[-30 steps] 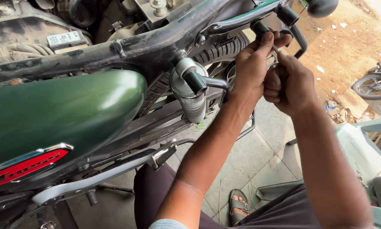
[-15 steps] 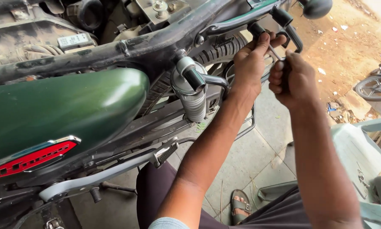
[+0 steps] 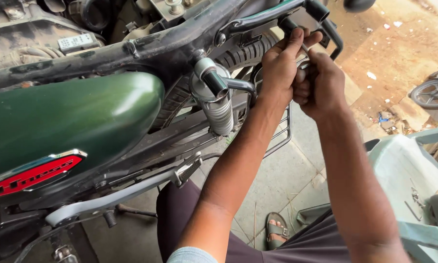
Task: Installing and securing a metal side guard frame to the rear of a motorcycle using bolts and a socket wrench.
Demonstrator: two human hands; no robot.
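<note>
Grab rail (image 3: 297,14), a black tube at the rear of the motorcycle, runs across the top of the head view, above the rear tyre (image 3: 243,53). Both hands meet just under it. The left hand (image 3: 282,63) reaches up with fingers curled round a black rail end, thumb stretched upward along it. The right hand (image 3: 323,85) presses against the left, fingers clenched round something small at the rail; what it grips is hidden by the knuckles. Left of the hands, a chrome shock absorber (image 3: 216,100) slants down from the frame (image 3: 131,51). A green side panel (image 3: 68,122) with a red badge (image 3: 31,175) fills the left. Low down, a silver footrest bracket (image 3: 116,197) stretches across. A sandalled foot (image 3: 276,229) rests on the tiled floor (image 3: 287,180). A pale green plastic chair (image 3: 404,165) stands at the right.
</note>
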